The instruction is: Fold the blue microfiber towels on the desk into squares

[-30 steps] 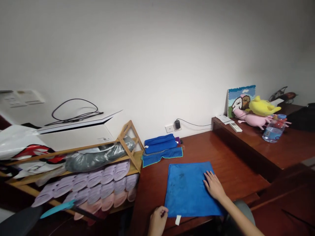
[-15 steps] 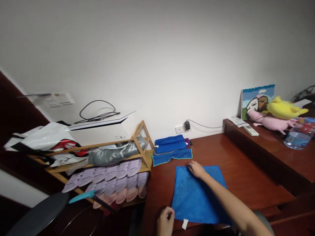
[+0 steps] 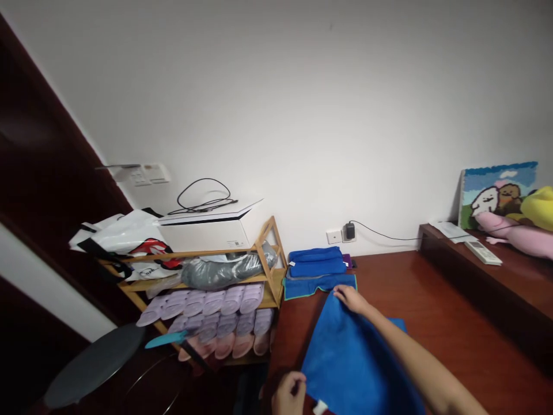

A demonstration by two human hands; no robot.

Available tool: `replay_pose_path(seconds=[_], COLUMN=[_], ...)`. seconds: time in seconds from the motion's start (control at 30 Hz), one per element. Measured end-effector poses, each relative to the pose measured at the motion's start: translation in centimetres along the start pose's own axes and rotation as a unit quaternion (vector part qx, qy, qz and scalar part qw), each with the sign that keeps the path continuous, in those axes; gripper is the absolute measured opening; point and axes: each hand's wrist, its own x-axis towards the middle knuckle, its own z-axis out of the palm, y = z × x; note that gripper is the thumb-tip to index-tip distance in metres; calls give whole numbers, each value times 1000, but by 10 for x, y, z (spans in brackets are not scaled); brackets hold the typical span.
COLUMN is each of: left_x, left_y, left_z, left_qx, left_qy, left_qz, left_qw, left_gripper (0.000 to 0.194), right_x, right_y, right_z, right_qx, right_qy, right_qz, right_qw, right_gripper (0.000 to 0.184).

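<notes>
A blue cloth (image 3: 345, 360) with a white tag (image 3: 320, 407) hangs partly raised over the brown desk, its far edge pulled to a peak. At that peak my right hand (image 3: 352, 300) pinches the cloth. My left hand (image 3: 288, 394), low in the view, has its fingers closed on the cloth's near left corner. The right forearm covers part of the cloth, and a bit of its right side shows past the arm. Just beyond my right hand lie folded blue cloths (image 3: 317, 262), with a green-edged one (image 3: 318, 285) in front.
The brown desk (image 3: 389, 282) meets a raised ledge (image 3: 488, 282) bearing a remote (image 3: 483, 252), a pink plush toy (image 3: 514, 233) and a dog picture (image 3: 496, 199). On the left stands a wooden rack (image 3: 271, 253) with slippers (image 3: 216, 302) and a white box (image 3: 207, 230).
The cloth lay flat; now its far left corner is lifted and drawn up in my right hand. The view has swung left. My left hand stays by the near corner.
</notes>
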Motion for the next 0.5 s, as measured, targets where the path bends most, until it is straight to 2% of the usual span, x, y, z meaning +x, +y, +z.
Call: replay_pose_path(seconds=[0.1, 0.2, 0.27, 0.37, 0.5], left_x=[39, 78, 101, 132, 167], left_y=[56, 127, 174, 234, 288], left_z=[-38, -73, -91, -108, -116], left_qx=[-15, -23, -37, -68, -207], left_qy=[56, 100, 125, 145, 116], left_qz=[82, 176, 239, 296, 292], left_qw=[995, 979, 962, 942, 926], left_gripper=[24, 19, 16, 11, 9], right_x=[-29, -62, -80, -97, -108], right_y=[-7, -24, -40, -67, -99], right_z=[-65, -130, -166, -207, -244], right_qx=[42, 81, 86, 104, 159], right_qy=[100, 206, 263, 341, 388], right_qz=[-27, -47, -47, -38, -44], right_qw=[994, 974, 960, 934, 907], right_gripper=[40, 42, 46, 51, 55])
